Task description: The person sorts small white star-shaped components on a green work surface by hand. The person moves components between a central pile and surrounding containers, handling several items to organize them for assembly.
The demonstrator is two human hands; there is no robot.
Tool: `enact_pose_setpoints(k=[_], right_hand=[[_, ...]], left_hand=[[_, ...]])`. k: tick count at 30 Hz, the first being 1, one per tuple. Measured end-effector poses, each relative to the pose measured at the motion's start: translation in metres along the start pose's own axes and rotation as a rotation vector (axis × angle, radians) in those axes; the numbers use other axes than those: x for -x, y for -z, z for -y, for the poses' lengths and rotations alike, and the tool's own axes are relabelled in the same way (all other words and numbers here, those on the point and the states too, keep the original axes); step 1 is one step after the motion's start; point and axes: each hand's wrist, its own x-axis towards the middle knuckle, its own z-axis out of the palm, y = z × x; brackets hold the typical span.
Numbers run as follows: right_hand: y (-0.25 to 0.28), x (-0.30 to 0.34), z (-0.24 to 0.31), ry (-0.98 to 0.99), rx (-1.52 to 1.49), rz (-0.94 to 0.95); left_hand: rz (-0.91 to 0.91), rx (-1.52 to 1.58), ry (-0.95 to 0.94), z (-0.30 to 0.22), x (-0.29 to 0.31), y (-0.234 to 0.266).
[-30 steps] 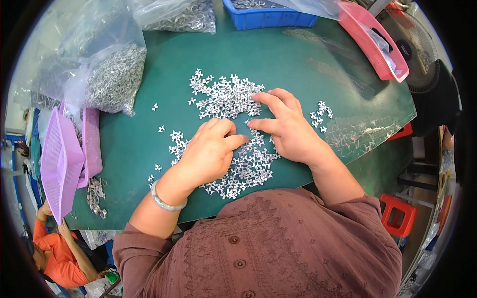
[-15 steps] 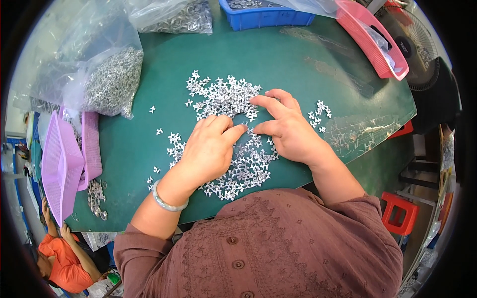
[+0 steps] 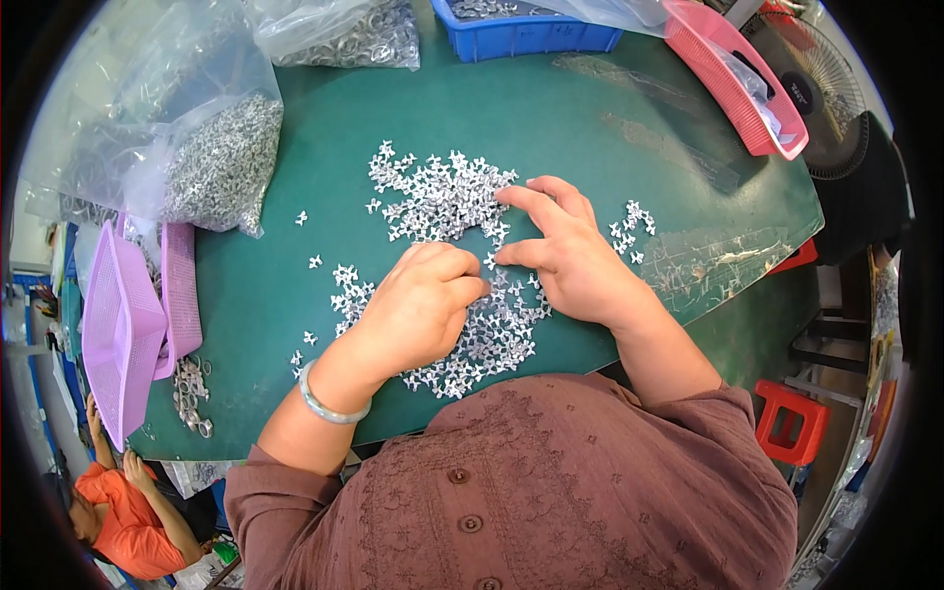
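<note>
Small silvery metal pieces with several short arms lie in a far pile (image 3: 447,192) and a looser near pile (image 3: 482,339) on the green tabletop (image 3: 511,108). My left hand (image 3: 423,295) is over the left part of the near pile, its fingers curled and thumb pressed in; whatever they hold is hidden. To its right, my right hand (image 3: 570,251) has its fingers apart. Its index fingertip touches the right edge of the far pile, and its thumb tip is beside a few pieces between the piles. A pale bangle (image 3: 334,398) circles my left wrist.
Clear bags of metal parts (image 3: 226,157) and lilac baskets (image 3: 123,334) stand at left. A blue tray (image 3: 531,37) and a pink basket (image 3: 733,84) line the far side. A small cluster of pieces (image 3: 632,231) lies right. A person in orange (image 3: 138,521) is at lower left.
My left hand has drawn back slightly toward me, away from the far pile, and its fingers have curled in more. My right thumb has shifted slightly left.
</note>
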Motion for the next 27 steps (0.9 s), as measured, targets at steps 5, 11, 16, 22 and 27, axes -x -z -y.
enact_pose_setpoints(k=[5, 11, 16, 22, 27], right_hand=[[-0.0004, -0.0010, -0.0011, -0.057, 0.025, -0.072], [-0.0020, -0.0005, -0.0010, -0.085, 0.064, -0.073], [-0.0029, -0.0003, -0.0031, -0.106, 0.058, -0.105], [-0.0045, 0.0006, -0.0052, -0.107, 0.062, -0.143], [-0.0051, 0.0013, -0.0035, -0.102, 0.096, -0.109]], left_hand=[[0.008, 0.006, -0.020, 0.0022, -0.0003, 0.0025], [-0.087, -0.109, 0.071, -0.0031, -0.0059, -0.0015], [-0.051, -0.138, 0.058, -0.0011, -0.0044, -0.0003], [-0.130, -0.112, 0.105, 0.0004, -0.0028, -0.0011], [-0.131, -0.123, 0.105, 0.0023, -0.0023, -0.0004]])
